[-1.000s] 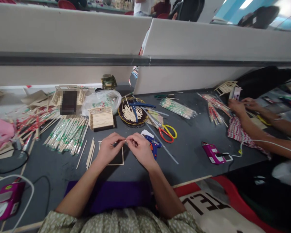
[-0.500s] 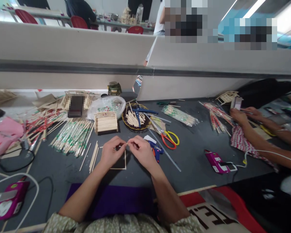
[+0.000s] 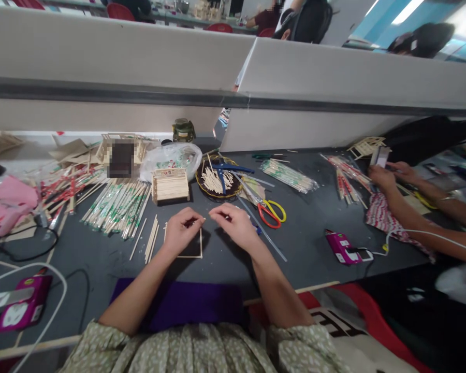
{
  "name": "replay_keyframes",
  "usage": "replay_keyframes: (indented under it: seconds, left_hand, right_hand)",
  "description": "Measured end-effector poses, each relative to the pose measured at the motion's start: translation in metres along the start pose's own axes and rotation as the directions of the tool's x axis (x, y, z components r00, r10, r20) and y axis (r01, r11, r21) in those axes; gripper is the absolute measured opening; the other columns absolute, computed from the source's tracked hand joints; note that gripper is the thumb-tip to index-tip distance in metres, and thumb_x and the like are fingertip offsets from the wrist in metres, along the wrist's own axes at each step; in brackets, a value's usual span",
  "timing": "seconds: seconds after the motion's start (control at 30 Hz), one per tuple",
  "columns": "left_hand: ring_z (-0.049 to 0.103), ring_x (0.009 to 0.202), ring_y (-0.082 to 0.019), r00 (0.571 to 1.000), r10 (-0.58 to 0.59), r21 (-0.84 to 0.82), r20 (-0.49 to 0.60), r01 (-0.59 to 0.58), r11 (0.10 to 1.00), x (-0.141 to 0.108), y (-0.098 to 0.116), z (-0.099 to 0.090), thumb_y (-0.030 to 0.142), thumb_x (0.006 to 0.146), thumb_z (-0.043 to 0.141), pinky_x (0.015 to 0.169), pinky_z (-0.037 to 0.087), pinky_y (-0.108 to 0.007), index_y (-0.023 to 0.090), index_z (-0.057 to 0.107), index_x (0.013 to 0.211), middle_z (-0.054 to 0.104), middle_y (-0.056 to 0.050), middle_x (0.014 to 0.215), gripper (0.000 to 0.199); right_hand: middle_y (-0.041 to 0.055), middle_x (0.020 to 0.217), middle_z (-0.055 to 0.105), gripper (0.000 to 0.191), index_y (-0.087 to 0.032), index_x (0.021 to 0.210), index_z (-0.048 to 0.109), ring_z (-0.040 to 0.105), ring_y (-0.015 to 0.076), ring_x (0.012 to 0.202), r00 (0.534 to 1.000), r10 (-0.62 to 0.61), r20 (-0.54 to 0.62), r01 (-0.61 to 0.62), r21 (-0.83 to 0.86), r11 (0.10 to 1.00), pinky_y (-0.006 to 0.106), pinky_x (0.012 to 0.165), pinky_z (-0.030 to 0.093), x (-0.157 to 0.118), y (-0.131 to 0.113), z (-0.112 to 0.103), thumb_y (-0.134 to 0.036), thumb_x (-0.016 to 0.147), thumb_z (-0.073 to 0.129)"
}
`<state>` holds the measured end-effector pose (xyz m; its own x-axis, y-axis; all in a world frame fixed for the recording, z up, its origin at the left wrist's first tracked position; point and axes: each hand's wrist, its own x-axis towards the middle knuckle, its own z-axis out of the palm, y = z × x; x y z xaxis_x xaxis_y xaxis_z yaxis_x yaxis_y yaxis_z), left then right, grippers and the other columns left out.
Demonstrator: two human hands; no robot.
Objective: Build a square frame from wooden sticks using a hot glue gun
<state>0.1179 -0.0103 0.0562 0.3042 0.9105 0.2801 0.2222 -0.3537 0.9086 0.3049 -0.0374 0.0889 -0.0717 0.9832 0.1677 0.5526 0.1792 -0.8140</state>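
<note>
My left hand (image 3: 181, 230) is closed in a pinch above the table. A tiny pale bit shows at its fingertips, too small to name. Just to the right, my right hand (image 3: 237, 227) also pinches with thumb and forefinger, and what it holds, if anything, cannot be made out. A small gap separates the two hands. Under my left hand lies a square frame of thin wooden sticks (image 3: 201, 243), partly covered. Several loose wooden sticks (image 3: 151, 239) lie to its left. A blue tool (image 3: 258, 229), mostly hidden, rests behind my right hand.
Behind my hands stand a small stick-built model (image 3: 170, 187) and a basket (image 3: 200, 189) with short sticks and blue pliers (image 3: 233, 168). Scissors (image 3: 270, 213) lie at the right, wrapped chopsticks (image 3: 118, 210) at the left. A co-worker's hands (image 3: 384, 178) work at far right.
My hands, touching at the fingertips before, have come apart, the right one moving slightly to the right. The whole view has shifted a little.
</note>
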Motion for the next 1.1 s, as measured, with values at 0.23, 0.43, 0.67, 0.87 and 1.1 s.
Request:
replay_keyframes:
  seconds: [0.23,0.43,0.67,0.87,1.1]
  left_hand:
    - [0.053,0.06,-0.012,0.996,-0.084,-0.103,-0.042,0.079,0.992,0.003,0.0,-0.004,0.03,0.081,0.064,0.057,0.038,-0.024,0.018,0.067,0.066,0.062,0.0,0.065,0.02]
    - [0.05,0.058,-0.011,0.992,-0.098,-0.134,-0.085,0.086,0.987,0.008,0.001,-0.008,0.03,0.08,0.064,0.055,0.036,-0.024,0.018,0.066,0.065,0.059,0.0,0.063,0.02]
    - [0.047,0.059,-0.012,0.989,-0.058,-0.163,-0.136,0.035,0.986,0.028,0.006,-0.017,0.03,0.081,0.065,0.058,0.036,-0.026,0.018,0.063,0.064,0.055,0.001,0.063,0.02]
    - [0.052,0.063,-0.013,0.981,-0.041,-0.175,-0.19,0.007,0.985,0.035,-0.003,-0.024,0.031,0.082,0.065,0.061,0.039,-0.027,0.019,0.066,0.068,0.059,0.0,0.066,0.018]
    - [0.053,0.064,-0.013,0.977,-0.059,-0.207,-0.203,0.017,0.978,0.036,-0.007,-0.033,0.03,0.08,0.067,0.062,0.039,-0.026,0.017,0.068,0.068,0.061,0.0,0.065,0.018]
  right_hand:
    - [0.0231,0.146,0.047,0.063,-0.01,0.138,0.051,0.041,0.0346,0.137,0.987,0.142,-0.072,-0.158,-0.578,0.8,0.047,0.11,0.033,0.074,0.045,-0.044,-0.04,0.084,0.065]
    - [0.0363,0.158,0.013,0.119,0.0,0.155,0.013,0.012,0.0474,0.147,0.872,0.49,0.008,-0.281,-0.811,0.513,0.062,0.115,0.013,0.138,0.066,-0.029,-0.063,0.072,0.073]
    - [0.0334,0.153,0.027,0.118,-0.004,0.155,0.013,0.027,0.0465,0.141,0.77,0.634,-0.068,-0.383,-0.845,0.374,0.071,0.109,0.014,0.163,0.075,-0.022,-0.051,0.067,0.076]
    - [0.0307,0.139,0.042,0.091,0.0,0.14,0.041,0.039,0.042,0.132,0.808,0.561,-0.18,-0.418,-0.845,0.332,0.067,0.111,0.015,0.16,0.076,-0.015,-0.046,0.069,0.073]
    - [0.0278,0.134,0.045,0.08,-0.002,0.134,0.045,0.044,0.041,0.128,0.817,0.552,-0.168,-0.401,-0.853,0.335,0.059,0.106,0.031,0.164,0.049,-0.039,-0.046,0.073,0.071]
